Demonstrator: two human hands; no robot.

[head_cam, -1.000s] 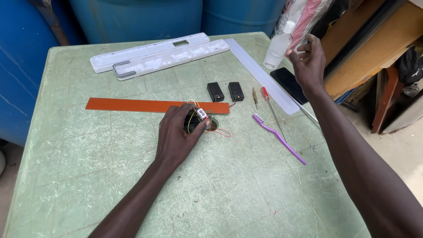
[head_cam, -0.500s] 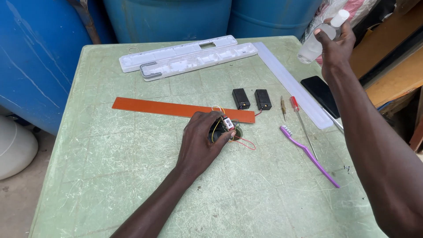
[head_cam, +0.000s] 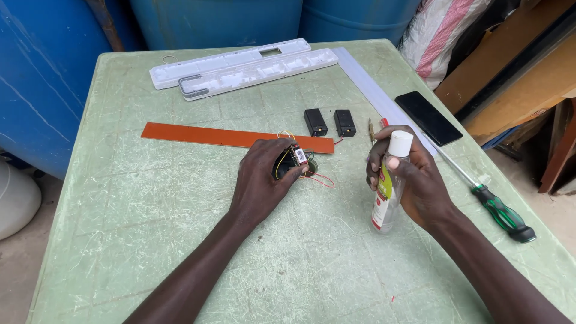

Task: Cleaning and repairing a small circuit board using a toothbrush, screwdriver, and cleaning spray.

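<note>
Green worn surface (head_cam: 150, 240) under your hands. Change since a moment ago: your right hand (head_cam: 414, 183), earlier up at far right edge reaching for clear bottle (head_cam: 389, 186), now back at centre, fingers clamped round it, bottle upright, white cap up, base just off surface. Bottle now near the work. Your left hand (head_cam: 264, 180) unchanged, palm down, gripping small dark wired part (head_cam: 294, 162) beside orange strip (head_cam: 237, 137). Both forearms angle inward. Two black battery boxes (head_cam: 329, 122), phone (head_cam: 428, 117), green-handled screwdriver (head_cam: 501, 213) lie nearby.
</note>
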